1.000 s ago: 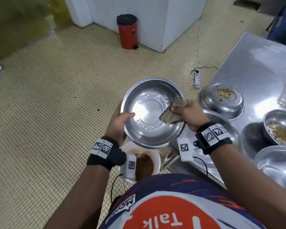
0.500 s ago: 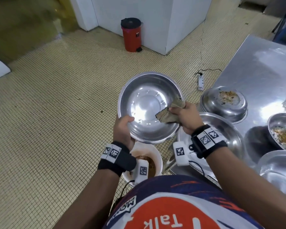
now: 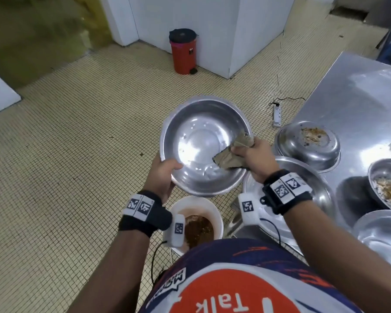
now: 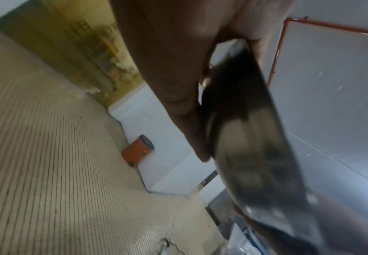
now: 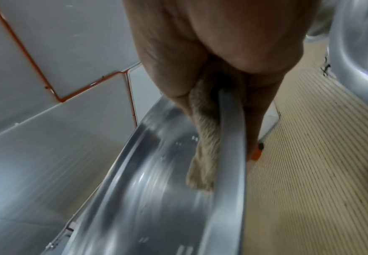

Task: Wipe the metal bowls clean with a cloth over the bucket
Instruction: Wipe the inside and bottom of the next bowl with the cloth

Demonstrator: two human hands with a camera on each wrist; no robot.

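Sliding along the rim since a second ago, the cloth (image 3: 231, 151) gripped by the right hand (image 3: 251, 155) leaves the bowl (image 3: 203, 143), held at its near rim by the left hand (image 3: 161, 175), looking nearly clean, while two soiled bowls (image 3: 308, 143) wait on the tabletop (image 3: 359, 98).

Left hand (image 3: 161, 175) grips the steel bowl's (image 3: 199, 123) near rim; right hand (image 3: 253, 158) presses a brown cloth (image 3: 231, 154) inside it, white bucket (image 3: 209, 205) below both hands

Commercial kitchen: steel worktop (image 3: 348, 105), food-soiled metal bowls (image 3: 308, 144), tiled floor (image 3: 66, 154)
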